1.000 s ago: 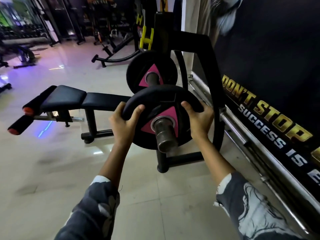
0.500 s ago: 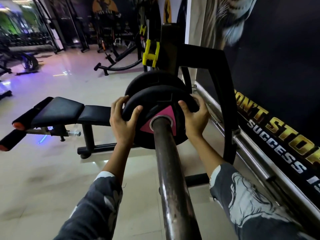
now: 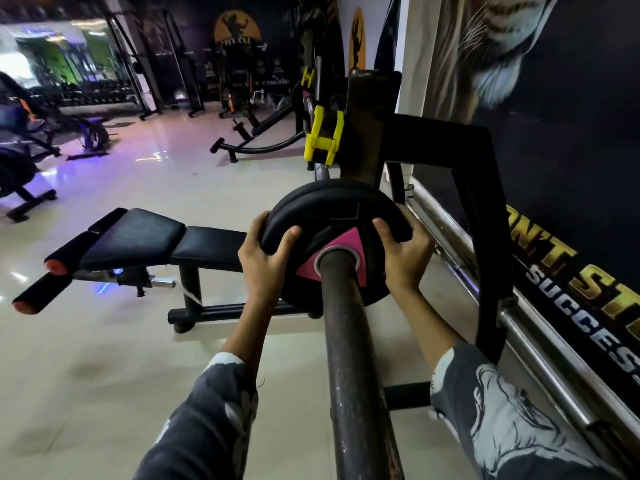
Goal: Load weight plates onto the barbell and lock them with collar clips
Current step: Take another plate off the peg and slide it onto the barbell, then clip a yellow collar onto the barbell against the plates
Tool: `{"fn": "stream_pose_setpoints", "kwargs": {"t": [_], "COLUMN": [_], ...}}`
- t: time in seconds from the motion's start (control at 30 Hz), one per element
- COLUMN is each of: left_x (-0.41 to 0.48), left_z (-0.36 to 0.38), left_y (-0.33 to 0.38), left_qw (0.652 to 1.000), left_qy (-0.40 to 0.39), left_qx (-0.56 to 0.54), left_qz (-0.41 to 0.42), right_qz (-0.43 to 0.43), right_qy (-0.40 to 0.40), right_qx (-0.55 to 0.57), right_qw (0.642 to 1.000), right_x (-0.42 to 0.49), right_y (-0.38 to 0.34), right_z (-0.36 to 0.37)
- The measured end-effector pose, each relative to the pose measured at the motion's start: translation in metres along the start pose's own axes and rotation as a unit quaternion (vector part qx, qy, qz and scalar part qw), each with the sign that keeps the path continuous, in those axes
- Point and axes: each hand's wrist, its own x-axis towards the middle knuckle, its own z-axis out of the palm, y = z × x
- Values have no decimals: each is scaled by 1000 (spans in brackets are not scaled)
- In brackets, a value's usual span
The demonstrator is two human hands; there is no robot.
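A black weight plate point(image 3: 332, 216) with a pink triangle at its hub sits on the dark barbell sleeve point(image 3: 353, 358), which runs from the bottom of the view up to the plate. My left hand point(image 3: 266, 261) grips the plate's left rim, thumb on its face. My right hand point(image 3: 403, 254) grips the right rim the same way. The rim of a second black plate point(image 3: 311, 187) shows right behind the first, touching or nearly touching it. The bar rests in a black rack upright point(image 3: 367, 133) with yellow hooks point(image 3: 323, 138). No collar clip is in view.
A black padded bench point(image 3: 138, 240) with foam rollers stands to the left on the glossy tiled floor. The rack's black frame point(image 3: 485, 237) and chrome rails point(image 3: 519, 327) along a dark mural wall close off the right. Other gym machines stand far back.
The plate has slid further along the sleeve, away from me, up against the plate behind it. More bare sleeve now shows in front. Both hands keep their grip on the rim.
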Motion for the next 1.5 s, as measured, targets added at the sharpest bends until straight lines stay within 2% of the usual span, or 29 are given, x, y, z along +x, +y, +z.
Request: {"fn": "stream_pose_setpoints", "kwargs": {"t": [0.13, 0.23, 0.3, 0.4, 0.53, 0.73, 0.87, 1.03, 1.13, 1.23, 1.3, 1.4, 1.43, 1.5], "left_x": [-2, 9, 26, 70, 124, 167, 173, 179, 184, 196, 206, 210, 207, 197], "left_z": [-7, -18, -22, -21, -5, 37, 60, 76, 74, 63, 50, 26, 17, -2], "left_y": [-3, -10, -14, -18, -21, -13, 0, 7, 7, 2, -3, -8, -7, -2], "left_qw": [998, 988, 979, 964, 955, 929, 913, 877, 887, 889, 888, 907, 915, 928], "left_qy": [-51, -100, -117, -160, -232, -319, -344, -336, -261, -205, -210, -236, -245, -276], "left_qx": [-48, -113, -163, -193, -165, -147, -187, -277, -313, -354, -363, -314, -293, -243], "left_qz": [-6, 15, -25, -86, -79, -116, -111, -202, -219, -204, -191, -153, -132, -64], "right_qz": [34, -22, -59, -92, -85, -81, -74, -74, -78, -78, -85, -91, -70, 13], "right_qy": [-78, -119, -161, -216, -258, -293, -275, -260, -253, -247, -242, -243, -243, -217], "right_qx": [5, -50, -101, -192, -304, -443, -458, -471, -471, -472, -468, -461, -444, -347], "right_qw": [996, 991, 980, 953, 913, 843, 842, 840, 841, 843, 845, 849, 860, 912], "right_x": [2, 18, 31, 40, 39, 26, 24, 21, 20, 20, 21, 21, 22, 25], "right_y": [-9, -36, -63, -99, -125, -128, -127, -127, -126, -125, -123, -119, -118, -122], "right_z": [-9, -5, 4, 25, 43, 59, 60, 61, 61, 60, 60, 59, 59, 61]}}
